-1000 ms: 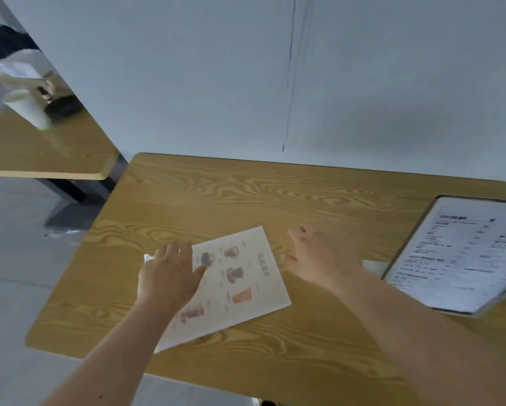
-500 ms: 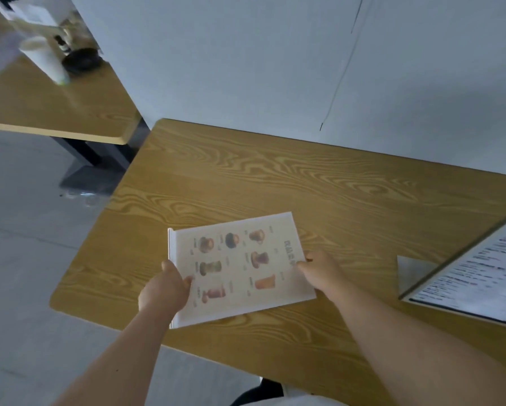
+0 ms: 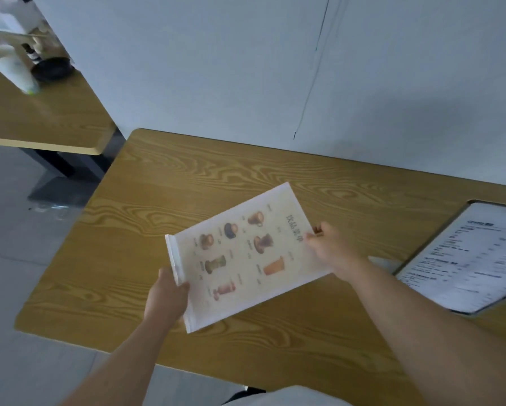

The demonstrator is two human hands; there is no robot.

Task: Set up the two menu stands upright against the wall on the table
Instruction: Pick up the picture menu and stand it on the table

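A pale menu stand with pictures of drinks (image 3: 243,253) is held up off the wooden table (image 3: 187,186), tilted with its far corner raised. My left hand (image 3: 166,297) grips its near left edge by the folded base strip. My right hand (image 3: 330,247) pinches its right edge. A second menu stand (image 3: 474,256), white with black text and a dark frame, lies flat on the table at the right, partly cut off by the frame edge. The white wall (image 3: 245,68) runs along the table's far edge.
Another wooden table (image 3: 40,118) stands at the upper left with a white cup (image 3: 9,68), a dark bowl (image 3: 50,68) and a bottle on it. Grey floor lies to the left of my table.
Both hands took hold of the drinks menu stand, which lay flat, and lifted it off the table; it has since risen and turned, its right side swinging away from me.
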